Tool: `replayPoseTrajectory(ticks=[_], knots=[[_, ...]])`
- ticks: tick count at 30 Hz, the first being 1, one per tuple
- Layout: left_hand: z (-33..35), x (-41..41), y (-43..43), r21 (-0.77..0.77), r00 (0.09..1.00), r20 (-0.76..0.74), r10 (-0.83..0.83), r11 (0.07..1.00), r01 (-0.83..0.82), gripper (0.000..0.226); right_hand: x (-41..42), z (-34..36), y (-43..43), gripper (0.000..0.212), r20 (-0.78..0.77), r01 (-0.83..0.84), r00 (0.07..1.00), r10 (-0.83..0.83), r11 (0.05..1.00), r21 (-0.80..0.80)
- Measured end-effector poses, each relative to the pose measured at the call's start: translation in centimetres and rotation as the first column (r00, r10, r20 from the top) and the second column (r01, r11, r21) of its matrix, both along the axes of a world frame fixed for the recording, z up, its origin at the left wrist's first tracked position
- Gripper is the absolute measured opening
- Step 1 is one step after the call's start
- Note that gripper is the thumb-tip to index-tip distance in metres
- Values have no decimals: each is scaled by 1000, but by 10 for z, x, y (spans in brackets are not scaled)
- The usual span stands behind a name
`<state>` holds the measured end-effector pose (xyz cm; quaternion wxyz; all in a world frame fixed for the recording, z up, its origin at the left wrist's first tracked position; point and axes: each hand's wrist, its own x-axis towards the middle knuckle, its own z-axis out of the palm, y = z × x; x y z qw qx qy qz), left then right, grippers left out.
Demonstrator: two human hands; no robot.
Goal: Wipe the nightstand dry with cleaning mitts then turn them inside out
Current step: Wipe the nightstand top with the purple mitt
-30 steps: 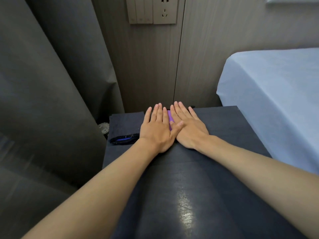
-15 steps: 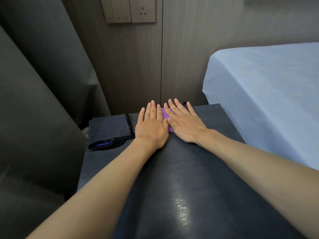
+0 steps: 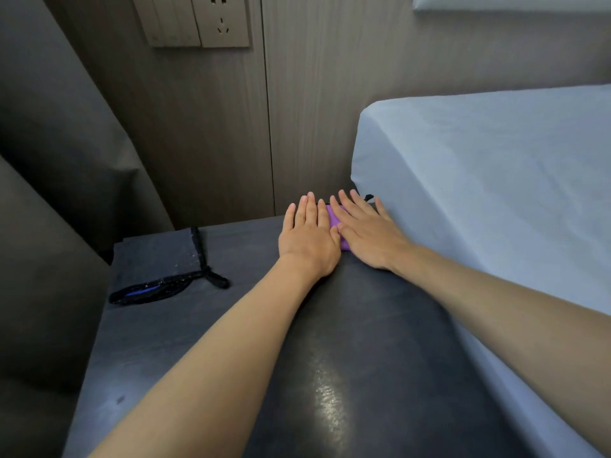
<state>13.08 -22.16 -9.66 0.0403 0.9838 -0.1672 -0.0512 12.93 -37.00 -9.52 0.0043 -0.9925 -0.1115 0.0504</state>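
Both of my hands lie flat, side by side, at the far right corner of the dark nightstand top. My left hand and my right hand press palm-down on a purple mitt, of which only a narrow strip shows between them. Fingers are stretched out and close together. A second mitt, dark with a blue lining at its opening, lies flat at the far left corner, apart from my hands.
A bed with a light blue sheet borders the nightstand on the right. A grey curtain hangs on the left. Wood-panel wall with a socket plate stands behind.
My hands, still flat on the purple mitt, have slid right toward the bed. The view has shifted, and more of the dark mitt on the left now shows.
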Motion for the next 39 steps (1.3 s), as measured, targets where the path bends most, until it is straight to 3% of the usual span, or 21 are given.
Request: replayPoseTrajectory(ticks=[8, 16, 20, 30, 39], knots=[[2, -1, -24, 39, 992, 19, -121, 992, 120, 61, -22, 0, -12, 58, -2, 228, 974, -228, 974, -11], [8, -2, 0, 165, 947, 44, -319, 937, 308, 60, -53, -5, 31, 59, 6, 482, 876, -482, 876, 27], [11, -4, 26, 204, 925, 42, -378, 909, 363, 59, -61, -2, 61, 61, 4, 520, 854, -521, 853, 45], [10, -31, 109, 258, 977, 60, -204, 949, 182, 60, -66, -1, 131, 59, -3, 310, 950, -311, 947, 81], [12, -78, 106, 290, 986, 57, 155, 943, -165, 62, -54, 0, 124, 56, -29, -135, 990, 135, 991, 22]])
